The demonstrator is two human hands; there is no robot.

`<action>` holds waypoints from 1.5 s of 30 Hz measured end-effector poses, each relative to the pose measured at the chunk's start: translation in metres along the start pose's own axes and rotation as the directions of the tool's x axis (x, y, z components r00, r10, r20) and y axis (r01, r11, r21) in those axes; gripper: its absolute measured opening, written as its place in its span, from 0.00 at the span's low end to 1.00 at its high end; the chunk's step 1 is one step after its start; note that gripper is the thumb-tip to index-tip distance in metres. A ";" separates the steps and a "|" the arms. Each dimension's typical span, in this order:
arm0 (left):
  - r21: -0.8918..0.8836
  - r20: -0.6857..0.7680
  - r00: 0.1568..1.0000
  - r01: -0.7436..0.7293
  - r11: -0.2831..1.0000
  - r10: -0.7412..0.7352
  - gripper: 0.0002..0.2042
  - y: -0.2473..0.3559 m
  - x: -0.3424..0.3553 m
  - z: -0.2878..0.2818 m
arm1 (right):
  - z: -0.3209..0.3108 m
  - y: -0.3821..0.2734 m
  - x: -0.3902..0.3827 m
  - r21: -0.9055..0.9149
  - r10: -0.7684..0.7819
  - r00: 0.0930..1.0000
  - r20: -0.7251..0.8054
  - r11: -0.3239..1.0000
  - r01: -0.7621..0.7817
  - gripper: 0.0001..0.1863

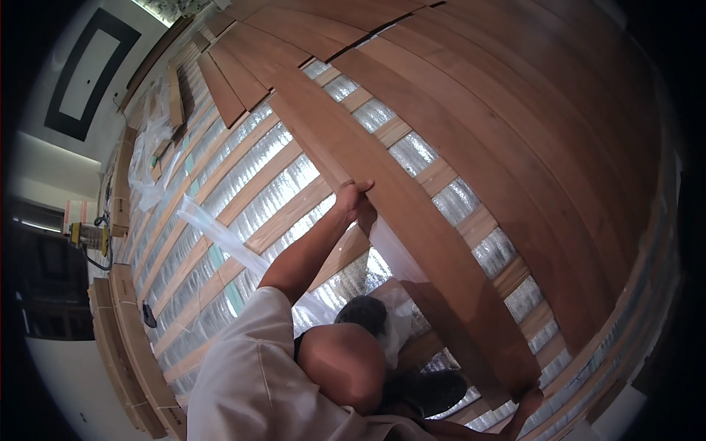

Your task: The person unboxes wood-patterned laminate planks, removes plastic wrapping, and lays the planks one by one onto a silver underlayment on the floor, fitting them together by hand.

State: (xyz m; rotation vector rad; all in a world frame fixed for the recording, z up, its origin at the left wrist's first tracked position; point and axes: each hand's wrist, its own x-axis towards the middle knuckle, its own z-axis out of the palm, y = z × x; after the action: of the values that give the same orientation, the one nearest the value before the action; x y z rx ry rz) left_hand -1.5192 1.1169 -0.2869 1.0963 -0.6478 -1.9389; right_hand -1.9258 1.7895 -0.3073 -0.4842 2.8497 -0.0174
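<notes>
A long reddish-brown board (426, 242) lies diagonally before me over pale wooden battens (279, 162) with silver foil sheeting (243, 198) between them. My left hand (353, 197) grips the board's left edge around its middle, with the arm reaching up from the lower left. At the lower right my right hand (527, 408) holds the board's near end. Translucent plastic wrapping (390, 242) lies along the board's left side, under my left hand. My bare knee (342, 356) and a dark shoe (360, 314) are below my left arm.
Laid planks (573, 147) cover the right side, with more boards (220, 84) at the top. Loose plastic film (147, 184), long cardboard packages (132, 323) and a yellow-and-black tool with a hose (92, 235) line the left, beside a white wall (66, 147).
</notes>
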 end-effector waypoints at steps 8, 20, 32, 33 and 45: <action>-0.004 0.045 0.992 0.122 0.992 -0.122 0.19 -0.024 0.091 0.024 | 0.029 0.000 0.071 -0.036 0.112 0.950 -0.292 0.991 -0.127 0.34; 0.727 0.051 0.871 0.304 0.616 -0.489 0.18 0.002 0.120 -0.002 | 0.021 -0.081 0.120 -0.281 -0.004 0.982 -0.189 0.958 -0.050 0.15; 0.985 0.122 0.979 -0.139 0.099 0.161 0.22 -0.002 0.115 -0.017 | 0.027 -0.027 0.061 0.162 0.010 0.913 -0.409 0.985 0.062 0.14; 0.949 0.314 0.900 -0.287 -0.134 0.301 0.21 -0.005 0.119 -0.033 | 0.038 0.015 0.038 0.133 0.071 0.925 -0.373 0.991 -0.022 0.14; 0.968 0.240 0.760 -0.233 -0.091 0.604 0.30 -0.055 -0.005 -0.081 | 0.055 -0.036 -0.061 0.243 0.248 0.957 -0.149 0.948 -0.207 0.25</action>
State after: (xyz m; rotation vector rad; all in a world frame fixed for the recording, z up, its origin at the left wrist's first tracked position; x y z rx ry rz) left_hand -1.4688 1.1472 -0.3650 1.5705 -2.0710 -0.4010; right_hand -1.8445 1.7773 -0.3435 -0.1077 3.0081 -0.3549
